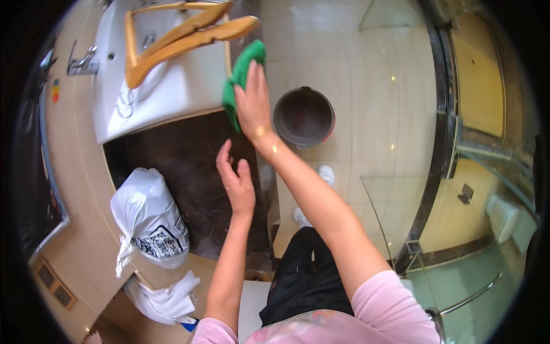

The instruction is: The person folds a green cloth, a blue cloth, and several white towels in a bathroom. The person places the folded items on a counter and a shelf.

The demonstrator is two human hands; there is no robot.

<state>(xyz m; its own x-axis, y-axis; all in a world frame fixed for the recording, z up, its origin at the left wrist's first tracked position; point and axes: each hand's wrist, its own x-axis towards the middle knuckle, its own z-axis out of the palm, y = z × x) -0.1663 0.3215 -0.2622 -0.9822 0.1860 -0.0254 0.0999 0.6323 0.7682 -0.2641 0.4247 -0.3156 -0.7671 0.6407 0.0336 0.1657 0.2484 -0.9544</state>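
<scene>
My right hand (253, 99) has a green cloth (249, 56) under its fingers, at the front edge of the white washbasin (197, 86). Its wrist bears a thin gold-coloured band. Over the dark stone countertop (172, 137), my left hand (237, 182) is raised with fingers apart and nothing in them. Wooden coat hangers (184, 47) lie across the basin, partly hiding its drain. A dark round bucket (304, 116) stands on the floor, just right of my right hand; its inside is too dark to make out.
A knotted white plastic bag (150, 215) with printing sits on the counter to the left. Below it is a bundled white cloth (167, 296). The chrome faucet (84, 62) is at the wall. Glass panels (395, 215) border the tiled floor (382, 103) on the right.
</scene>
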